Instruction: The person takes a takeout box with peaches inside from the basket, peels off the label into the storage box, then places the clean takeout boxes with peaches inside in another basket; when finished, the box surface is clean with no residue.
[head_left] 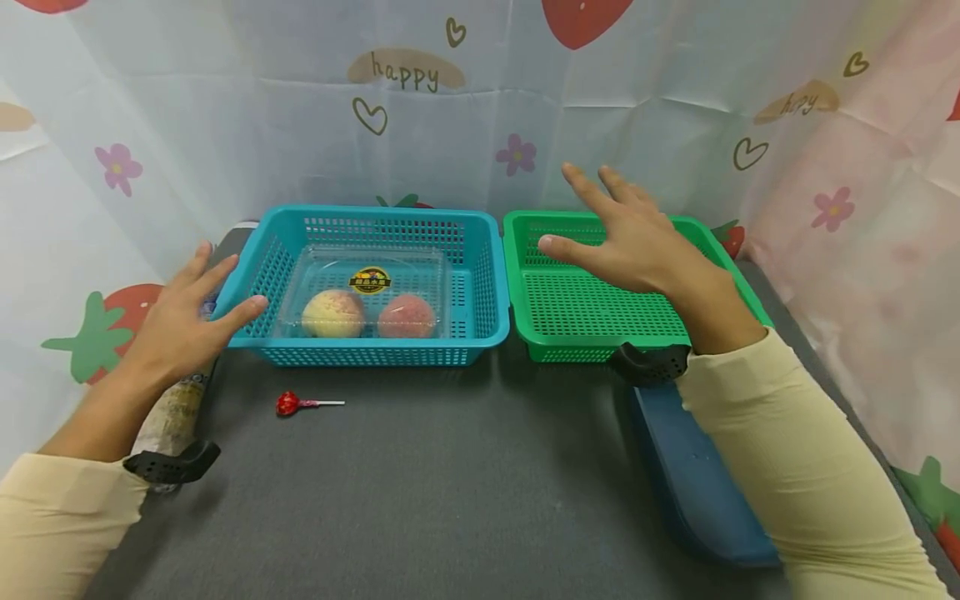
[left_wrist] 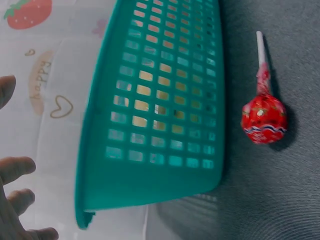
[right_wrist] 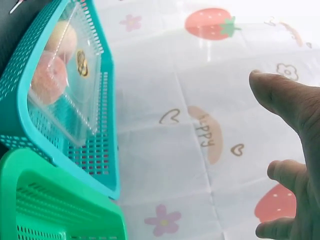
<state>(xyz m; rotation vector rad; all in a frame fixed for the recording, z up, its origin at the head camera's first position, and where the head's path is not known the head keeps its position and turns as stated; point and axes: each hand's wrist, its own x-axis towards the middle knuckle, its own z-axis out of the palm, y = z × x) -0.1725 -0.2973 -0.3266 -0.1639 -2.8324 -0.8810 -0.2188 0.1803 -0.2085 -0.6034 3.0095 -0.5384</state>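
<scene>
My left hand (head_left: 180,312), fingers and thumb spread and pinching nothing, is poised at the left end of the blue basket (head_left: 367,342). Below it, a printed package (head_left: 176,412) lies along the bench (head_left: 450,475). The blue basket stands upright, bearing a clear clamshell box (head_left: 431,271) with a dark, gold-lettered label (head_left: 371,281); a pale yellow peach (head_left: 333,314) and a pink peach (head_left: 407,317) appear to sit inside it. A red-wrapped lollipop (head_left: 287,404) lies before the basket, its white stick pointing right. Just beside, the green basket (head_left: 570,342) stands upright beneath my right hand (head_left: 626,237), whose fingers are likewise spread and hold nothing. A dark-blue tray (head_left: 697,475) lies nearer me.

As I judge it, the step in hand is positioning the hands about the two baskets. It is best done with light fingers on the firm rims rather than on the lattice walls. The blue basket should stay level, since the round fruit could roll, and my left wrist should pass clear of the lollipop.

Hidden or uncertain: my left arm covers part of the package, whose contents I cannot tell; my right sleeve cuts across the tray; whether my left thumb touches the blue rim cannot be settled; the label's print is too small to read.
</scene>
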